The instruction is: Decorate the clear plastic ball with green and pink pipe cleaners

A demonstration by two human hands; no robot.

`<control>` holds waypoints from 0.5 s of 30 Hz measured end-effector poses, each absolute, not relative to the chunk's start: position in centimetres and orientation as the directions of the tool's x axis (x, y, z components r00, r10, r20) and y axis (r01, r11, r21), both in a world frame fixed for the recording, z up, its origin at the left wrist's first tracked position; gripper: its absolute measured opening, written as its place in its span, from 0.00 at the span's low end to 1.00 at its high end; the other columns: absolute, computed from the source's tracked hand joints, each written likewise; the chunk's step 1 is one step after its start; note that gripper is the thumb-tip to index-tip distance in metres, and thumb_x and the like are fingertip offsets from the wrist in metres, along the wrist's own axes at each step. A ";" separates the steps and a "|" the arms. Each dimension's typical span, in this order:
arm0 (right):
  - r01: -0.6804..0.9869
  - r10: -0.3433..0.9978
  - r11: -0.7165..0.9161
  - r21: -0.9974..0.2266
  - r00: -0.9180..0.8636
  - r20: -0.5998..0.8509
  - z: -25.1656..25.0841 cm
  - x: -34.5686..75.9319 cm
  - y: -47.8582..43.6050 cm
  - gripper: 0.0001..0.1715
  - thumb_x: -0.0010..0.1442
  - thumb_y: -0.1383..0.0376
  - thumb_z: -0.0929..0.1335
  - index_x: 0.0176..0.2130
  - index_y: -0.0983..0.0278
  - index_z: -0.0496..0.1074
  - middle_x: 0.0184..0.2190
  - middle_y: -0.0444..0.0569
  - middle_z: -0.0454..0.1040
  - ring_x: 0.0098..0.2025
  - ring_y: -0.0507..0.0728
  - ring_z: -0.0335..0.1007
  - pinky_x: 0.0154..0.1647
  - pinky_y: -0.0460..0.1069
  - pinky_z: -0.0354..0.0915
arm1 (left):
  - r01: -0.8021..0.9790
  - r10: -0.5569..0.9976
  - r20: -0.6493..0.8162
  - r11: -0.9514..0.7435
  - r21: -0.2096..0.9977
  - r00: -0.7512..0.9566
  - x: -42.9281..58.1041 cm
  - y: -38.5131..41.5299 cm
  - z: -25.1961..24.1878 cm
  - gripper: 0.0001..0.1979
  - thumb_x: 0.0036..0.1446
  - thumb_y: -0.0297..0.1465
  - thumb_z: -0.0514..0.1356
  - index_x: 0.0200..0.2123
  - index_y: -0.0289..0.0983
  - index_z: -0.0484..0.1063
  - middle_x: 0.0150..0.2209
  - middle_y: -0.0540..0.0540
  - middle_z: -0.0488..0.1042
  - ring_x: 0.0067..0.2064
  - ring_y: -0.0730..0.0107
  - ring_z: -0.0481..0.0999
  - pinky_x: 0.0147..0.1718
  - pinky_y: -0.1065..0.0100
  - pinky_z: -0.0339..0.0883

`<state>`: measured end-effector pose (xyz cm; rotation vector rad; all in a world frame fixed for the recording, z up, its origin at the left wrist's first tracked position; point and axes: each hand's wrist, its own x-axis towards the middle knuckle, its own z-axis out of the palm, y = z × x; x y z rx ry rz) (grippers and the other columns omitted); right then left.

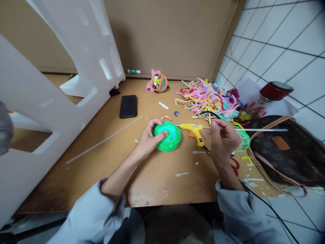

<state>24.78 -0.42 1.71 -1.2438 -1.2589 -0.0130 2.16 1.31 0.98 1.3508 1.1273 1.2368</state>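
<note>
My left hand [152, 137] grips a round, bright green, shiny piece [169, 142], its thumb across the top. Just to the right, the nozzle of a yellow glue gun [191, 127] points at the green piece; I cannot tell whether they touch. A long clear glue stick [261, 130] runs out of the gun's back and passes at my right hand [224, 137]. That hand is closed, thumb against the fingers, and what it pinches is hidden. A small pink and orange decorated figure with eyes [159, 82] stands at the back of the table.
A heap of colourful fuzzy stems [208, 98] lies at back right, beside a red-lidded container [275, 90] and a brown patterned handbag [286, 152]. On the left are a black phone-like slab [128, 106], another glue stick [104, 140] and a white plastic frame [99, 78]. A black cord [269, 206] trails right.
</note>
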 end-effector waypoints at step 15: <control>0.840 0.711 0.512 -0.177 -0.300 0.636 -1.1 24.9 -12.5 0.07 0.67 0.72 0.64 0.39 0.64 0.71 0.29 0.48 0.75 0.31 0.55 0.69 0.33 0.50 0.64 | 0.261 0.994 -0.025 -0.005 0.965 0.110 1.2 1.6 1.3 0.34 0.36 0.45 0.66 0.49 0.38 0.69 0.45 0.42 0.76 0.46 0.52 0.75 0.45 0.56 0.72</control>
